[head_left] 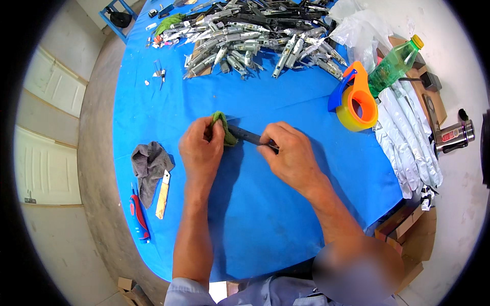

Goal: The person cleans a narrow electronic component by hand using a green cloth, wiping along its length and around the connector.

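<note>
Over the middle of the blue-covered table (275, 219), a dark, slim, bar-shaped part (245, 134) is held between my hands. My right hand (292, 152) pinches its near right end between thumb and fingers. My left hand (200, 148) is closed on a folded green cloth (223, 125), which lies against the part's other end and hides it. Beside my left forearm lie a crumpled grey cloth (149, 159), a utility knife with a yellowish handle (163, 196), and a red and blue screwdriver-like tool (137, 217).
A large heap of grey and black elongated parts (229, 43) covers the far side. At right stand an orange tape dispenser (361, 84), a green bottle (393, 66) and silvery bags (403, 137). A metal flask (454, 135) and an open carton (421, 234) are further right.
</note>
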### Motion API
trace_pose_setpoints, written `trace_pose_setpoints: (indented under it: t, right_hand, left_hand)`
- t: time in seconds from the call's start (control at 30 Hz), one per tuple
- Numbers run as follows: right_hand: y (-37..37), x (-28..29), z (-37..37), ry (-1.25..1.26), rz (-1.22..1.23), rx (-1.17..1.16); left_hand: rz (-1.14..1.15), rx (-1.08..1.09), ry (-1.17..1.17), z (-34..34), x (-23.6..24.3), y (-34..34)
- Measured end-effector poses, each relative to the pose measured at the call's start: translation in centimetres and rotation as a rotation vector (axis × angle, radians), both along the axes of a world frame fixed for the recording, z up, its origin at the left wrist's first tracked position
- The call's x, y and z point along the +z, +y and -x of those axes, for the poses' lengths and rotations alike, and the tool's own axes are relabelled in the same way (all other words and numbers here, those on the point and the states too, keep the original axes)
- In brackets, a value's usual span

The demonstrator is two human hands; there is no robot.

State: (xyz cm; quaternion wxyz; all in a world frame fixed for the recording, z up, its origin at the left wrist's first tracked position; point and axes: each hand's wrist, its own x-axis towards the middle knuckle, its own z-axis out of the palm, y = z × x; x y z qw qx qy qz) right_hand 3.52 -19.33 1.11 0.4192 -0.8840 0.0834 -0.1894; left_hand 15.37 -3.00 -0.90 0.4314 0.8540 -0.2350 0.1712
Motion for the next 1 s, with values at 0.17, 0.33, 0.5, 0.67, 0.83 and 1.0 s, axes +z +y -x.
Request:
trace_pose_setpoints:
  t: [0.17,0.33,0.5,0.67,0.83,1.0]
  right_hand:
    - [-0.2,-0.4,0.1,-0.005,0.025,0.029]
    - [0.0,-0.6,-0.2,-0.037,-0.029,-0.024]
    - [0.1,-1.0,-0.1,-0.035,0.065,-0.013]
    - [-0.8,-1.5,0.0,-0.022,0.039,0.024]
    - [-0.7,-1.3,0.0,-0.029,-0.027,0.06]
    - [-0.8,-1.3,0.1,-0.06,-0.042,0.061]
  left_hand:
    - [0.026,0.036,0.029,-0.4,-0.9,0.0]
    - [0.05,0.017,0.064,-0.3,-0.5,0.2]
    - [0.068,-0.106,-0.065,0.8,0.1,-0.4]
    - [-0.01,-0.367,-0.026,3.7,0.7,-2.6]
    - [-0.02,-0.305,-0.074,3.3,0.3,-2.6]
    - [-0.032,-0.176,-0.067,2.4,-0.4,-2.6]
